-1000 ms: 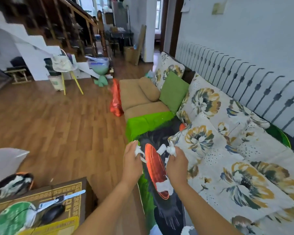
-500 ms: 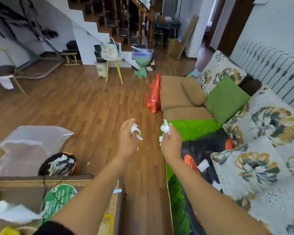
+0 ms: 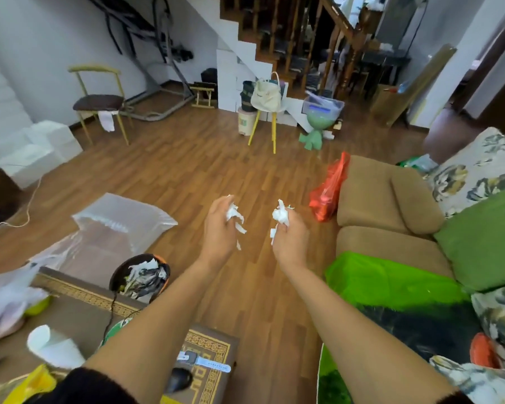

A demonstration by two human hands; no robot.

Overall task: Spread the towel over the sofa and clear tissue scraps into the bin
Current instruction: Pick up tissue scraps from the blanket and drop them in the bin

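The left grip (image 3: 219, 228) curls round white tissue scraps (image 3: 233, 214), and the right grip (image 3: 290, 239) pinches another wad (image 3: 280, 215). Both hang over the wooden floor (image 3: 187, 176), between the bin (image 3: 113, 282) beside the worktop (image 3: 79, 313) and the sofa (image 3: 385, 205). The green towel (image 3: 391, 284) lies spread on the sofa seat. A label on the small pail (image 3: 245, 122) is too small to read. Since half a second ago the right grip has cleared the towel's edge, and the bin sits closer to the left arm.
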